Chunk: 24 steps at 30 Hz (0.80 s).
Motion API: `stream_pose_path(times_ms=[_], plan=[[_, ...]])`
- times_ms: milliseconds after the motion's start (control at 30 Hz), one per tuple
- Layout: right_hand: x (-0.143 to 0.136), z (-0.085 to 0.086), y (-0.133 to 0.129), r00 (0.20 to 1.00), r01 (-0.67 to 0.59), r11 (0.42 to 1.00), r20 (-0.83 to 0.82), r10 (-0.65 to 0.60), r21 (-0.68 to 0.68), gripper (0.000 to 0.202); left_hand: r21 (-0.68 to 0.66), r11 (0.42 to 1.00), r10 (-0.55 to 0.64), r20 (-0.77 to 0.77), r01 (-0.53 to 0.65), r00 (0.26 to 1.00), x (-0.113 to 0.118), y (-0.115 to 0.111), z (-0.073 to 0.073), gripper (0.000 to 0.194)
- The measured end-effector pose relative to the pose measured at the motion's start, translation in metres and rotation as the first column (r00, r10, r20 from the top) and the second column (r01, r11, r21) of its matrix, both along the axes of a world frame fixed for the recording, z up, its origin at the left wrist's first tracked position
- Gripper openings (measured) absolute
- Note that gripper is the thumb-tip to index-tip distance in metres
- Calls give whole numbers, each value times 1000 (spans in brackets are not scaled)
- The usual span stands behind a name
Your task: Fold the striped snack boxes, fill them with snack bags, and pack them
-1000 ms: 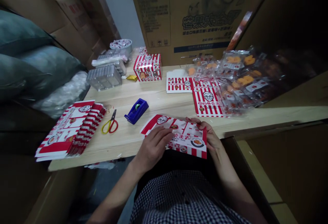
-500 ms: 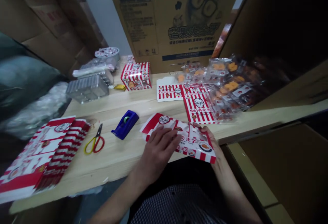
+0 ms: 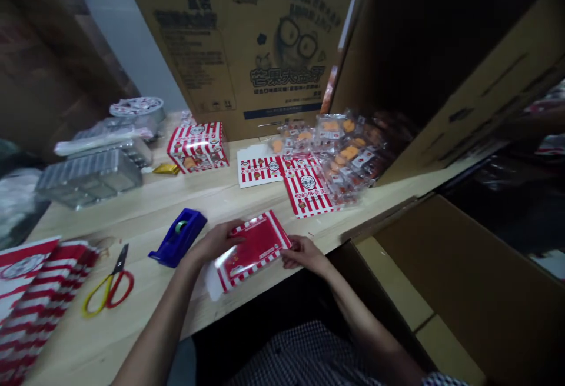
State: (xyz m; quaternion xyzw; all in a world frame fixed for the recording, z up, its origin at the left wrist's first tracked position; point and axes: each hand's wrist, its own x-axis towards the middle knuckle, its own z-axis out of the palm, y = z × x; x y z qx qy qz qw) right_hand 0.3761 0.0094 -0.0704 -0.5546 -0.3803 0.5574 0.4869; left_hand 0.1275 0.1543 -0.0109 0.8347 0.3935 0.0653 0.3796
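Note:
A flat, folded paper box point(image 3: 256, 245) with red and white stripes lies tilted at the table's front edge, its plain red panel facing up. My left hand point(image 3: 220, 242) holds its far left edge, fingers closed over the rim. With bent fingers, my right hand point(image 3: 304, 255) pinches the box's right corner. A white flap sticks out at its lower left end. Left of my left hand stands a blue tape dispenser point(image 3: 179, 236). Scissors point(image 3: 110, 286) with yellow and red handles lie further left.
Striped flat boxes point(image 3: 48, 292) are stacked at the left. An assembled striped box point(image 3: 198, 147) stands behind the dispenser, beside clear plastic trays point(image 3: 88, 177). Printed cards point(image 3: 306, 185) and bagged orange snacks point(image 3: 348, 153) lie at the back right. Large cartons point(image 3: 424, 268) flank the table.
The flat box has been turned over, from its printed side to the red panel. My left hand has moved from its top to its far left edge. The view has shifted right.

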Motion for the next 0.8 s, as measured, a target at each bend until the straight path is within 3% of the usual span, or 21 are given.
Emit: stream_pose_path(times_ms=[67,133,233,300,333,467,600,700,800], plan=[[26,6,11,978,132,991,162,-134,22,47,38,999,1,-16,0,1000,1,10,-21,37],[69,22,29,881,332,939,326,-343,89,52,124,992,27,-33,-22,999,-1,11,-35,42],[147,56,66,587,597,770,531,-611,226,60,233,970,78,-42,-66,996,-6,7,-45,52],[191,73,90,412,666,694,641,-648,273,63,274,958,102,-27,-91,994,-9,4,-45,53],[208,78,100,356,675,685,692,-628,275,64,287,952,110,-10,-102,994,-11,2,-44,52],[239,72,121,254,646,733,845,-470,213,70,340,927,137,84,-158,987,-20,-8,-40,47],[250,60,115,202,576,797,912,-356,183,60,339,922,156,115,-187,981,-29,-18,-37,45],[258,66,107,184,535,825,928,-323,181,45,303,934,159,119,-188,980,-28,-22,-31,43],[261,85,100,179,523,823,916,-358,220,36,258,953,129,135,-160,982,-21,-26,-24,41]])
